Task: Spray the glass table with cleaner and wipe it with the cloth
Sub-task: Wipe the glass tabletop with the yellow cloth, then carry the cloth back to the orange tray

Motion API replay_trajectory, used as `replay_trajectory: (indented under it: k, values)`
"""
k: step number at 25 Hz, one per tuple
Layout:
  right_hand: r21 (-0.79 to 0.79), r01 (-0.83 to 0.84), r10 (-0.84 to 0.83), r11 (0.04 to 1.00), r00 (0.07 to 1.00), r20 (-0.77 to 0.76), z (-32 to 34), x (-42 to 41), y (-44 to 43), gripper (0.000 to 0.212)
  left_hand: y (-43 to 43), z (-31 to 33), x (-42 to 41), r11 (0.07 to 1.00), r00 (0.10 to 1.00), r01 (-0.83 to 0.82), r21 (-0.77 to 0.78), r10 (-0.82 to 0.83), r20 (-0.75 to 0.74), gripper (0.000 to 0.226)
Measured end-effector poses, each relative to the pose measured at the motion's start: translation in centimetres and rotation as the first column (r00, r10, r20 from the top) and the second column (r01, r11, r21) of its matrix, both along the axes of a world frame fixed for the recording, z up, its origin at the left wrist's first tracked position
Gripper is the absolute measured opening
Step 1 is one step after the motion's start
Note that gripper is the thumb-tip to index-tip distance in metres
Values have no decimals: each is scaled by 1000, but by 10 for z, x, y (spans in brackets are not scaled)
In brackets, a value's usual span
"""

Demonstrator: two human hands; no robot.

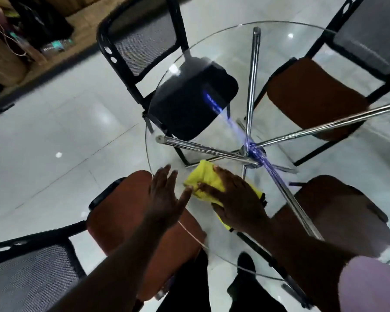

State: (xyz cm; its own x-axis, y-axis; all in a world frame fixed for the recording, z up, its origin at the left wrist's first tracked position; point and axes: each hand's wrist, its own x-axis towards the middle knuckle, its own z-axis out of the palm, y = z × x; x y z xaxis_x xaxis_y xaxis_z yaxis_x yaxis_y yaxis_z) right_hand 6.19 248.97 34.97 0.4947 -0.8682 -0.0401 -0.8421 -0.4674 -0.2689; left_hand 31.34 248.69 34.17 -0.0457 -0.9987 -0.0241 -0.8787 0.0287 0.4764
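Two bare hands work near the close edge of a round glass tabletop, seen from above by the person doing the cleaning. The right hand lies flat, fingers spread, pressing a yellow cloth against the glass just inside the near-left rim. The left hand is open and holds nothing, palm turned toward the cloth, its thumb tip touching or almost touching the cloth's crumpled edge. Chrome legs meet at a hub beneath the tabletop's centre, visible through the glass. Four mesh-backed chairs ring the tabletop: one with a black seat at the far-left edge, three with brown seats at the other sides.
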Motion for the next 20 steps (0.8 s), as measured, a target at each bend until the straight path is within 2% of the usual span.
replay_trajectory:
  k: [3,5,7,8,11,13,14,17,20]
  values:
    - [31,99,-100,995,995,27,4,-81,75,65,60,2,-52,974,971,221,46,-225,87,75]
    - [49,154,-155,987,987,31,12,-134,117,70,94,13,-98,933,936,304,190,-330,120,82]
    - [129,239,-247,963,968,49,26,-181,152,76,116,30,-148,891,926,313,330,-364,104,89]
    - [155,322,-330,934,944,28,36,-202,164,76,122,42,-173,859,917,328,392,-389,85,87]
    - [419,509,-549,752,835,-29,77,-251,168,70,125,90,-227,761,902,404,507,-424,-82,59]
    - [538,524,-612,661,791,-19,114,-273,160,66,121,128,-240,773,904,423,473,-399,-157,44]
    - [547,515,-629,660,777,26,135,-279,154,65,119,149,-239,798,905,424,429,-392,-165,41]
    - [499,457,-607,736,772,187,215,-262,144,62,121,214,-211,883,919,394,257,-374,-124,34]
    - [365,360,-489,859,789,372,281,-202,134,58,137,277,-150,946,949,306,106,-293,-120,32]
